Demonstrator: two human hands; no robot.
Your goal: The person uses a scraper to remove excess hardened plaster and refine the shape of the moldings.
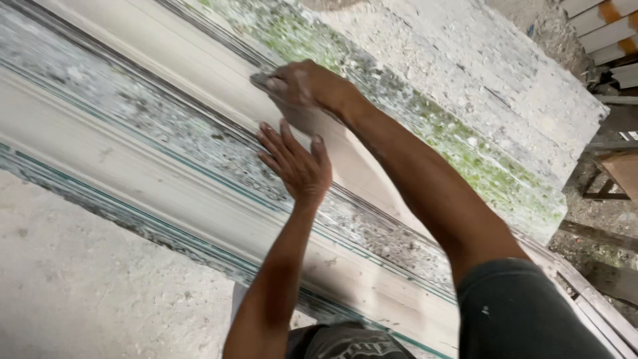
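A long pale moulded strip (199,80) with smooth curved channels lies diagonally on a plaster-crusted workbench (465,73). My right hand (302,83) presses down on the strip's curved channel, fingers closed over something small and grey that I cannot make out. My left hand (296,163) rests just below it, flat on the strip with fingers spread and nothing held. Both forearms reach in from the lower right; the right one wears a dark sleeve at the shoulder.
Green-stained, plaster-speckled bands (478,166) run along the bench beside the strip. A rough pale slab (80,279) fills the lower left. White and orange stacked pieces (608,30) and a wooden frame (618,173) stand at the right, over a rubble-strewn floor.
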